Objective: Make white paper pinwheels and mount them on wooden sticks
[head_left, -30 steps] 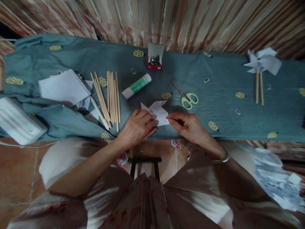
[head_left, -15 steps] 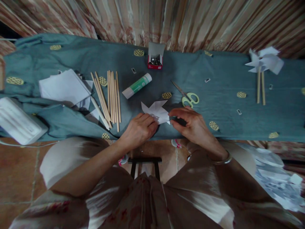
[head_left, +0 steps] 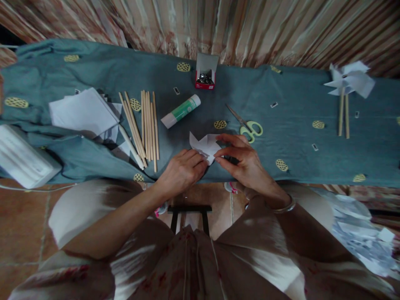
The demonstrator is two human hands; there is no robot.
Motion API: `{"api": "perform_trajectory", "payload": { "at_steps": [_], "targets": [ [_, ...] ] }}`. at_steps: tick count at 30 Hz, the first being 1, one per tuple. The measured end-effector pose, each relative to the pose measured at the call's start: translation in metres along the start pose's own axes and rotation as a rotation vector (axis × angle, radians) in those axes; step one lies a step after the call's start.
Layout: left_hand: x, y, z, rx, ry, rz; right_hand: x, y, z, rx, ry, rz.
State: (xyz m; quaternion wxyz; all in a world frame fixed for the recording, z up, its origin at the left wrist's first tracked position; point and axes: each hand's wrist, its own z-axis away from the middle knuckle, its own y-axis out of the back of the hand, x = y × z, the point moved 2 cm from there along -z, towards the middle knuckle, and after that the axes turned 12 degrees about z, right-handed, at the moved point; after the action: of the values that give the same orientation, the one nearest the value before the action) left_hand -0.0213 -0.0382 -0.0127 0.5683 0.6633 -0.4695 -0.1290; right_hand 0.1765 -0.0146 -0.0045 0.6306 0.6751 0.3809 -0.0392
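A white paper pinwheel with pointed, folded blades lies at the front edge of the cloth-covered table, between my hands. My left hand is closed on its lower left part, the fingertips pressed to the paper. From the right, my right hand pinches the pinwheel's right side between thumb and fingers. Just behind that hand lie scissors with light green handles. A green and white glue stick rests behind the pinwheel, to the left. My fingers hide the pinwheel's lower edge and part of its right side.
Several wooden sticks lie left of the glue stick, beside stacked white paper. A red box of small metal pieces stands open at the back. Another pinwheel lies far right with sticks. A white device is at the left edge.
My right hand has moved slightly left, carrying the right side of the pinwheel inward toward its middle. My left hand stays on the paper. The view has shifted a little.
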Motion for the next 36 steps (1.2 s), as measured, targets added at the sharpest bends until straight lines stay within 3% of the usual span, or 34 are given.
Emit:
{"api": "perform_trajectory", "payload": {
  "at_steps": [15, 20, 27, 36],
  "targets": [
    [0.000, -0.001, 0.004, -0.025, 0.011, 0.010, 0.001, -0.022, -0.010, -0.022, -0.051, 0.039],
    [0.000, -0.002, 0.006, 0.022, 0.022, 0.041, 0.000, -0.024, -0.009, -0.006, -0.061, 0.054],
    [-0.002, -0.003, 0.008, 0.004, -0.023, 0.055, -0.002, -0.026, -0.006, 0.027, -0.089, 0.074],
    [-0.003, -0.004, 0.006, -0.016, 0.026, 0.104, -0.002, -0.029, -0.006, 0.041, -0.092, 0.079]
  ]
}}
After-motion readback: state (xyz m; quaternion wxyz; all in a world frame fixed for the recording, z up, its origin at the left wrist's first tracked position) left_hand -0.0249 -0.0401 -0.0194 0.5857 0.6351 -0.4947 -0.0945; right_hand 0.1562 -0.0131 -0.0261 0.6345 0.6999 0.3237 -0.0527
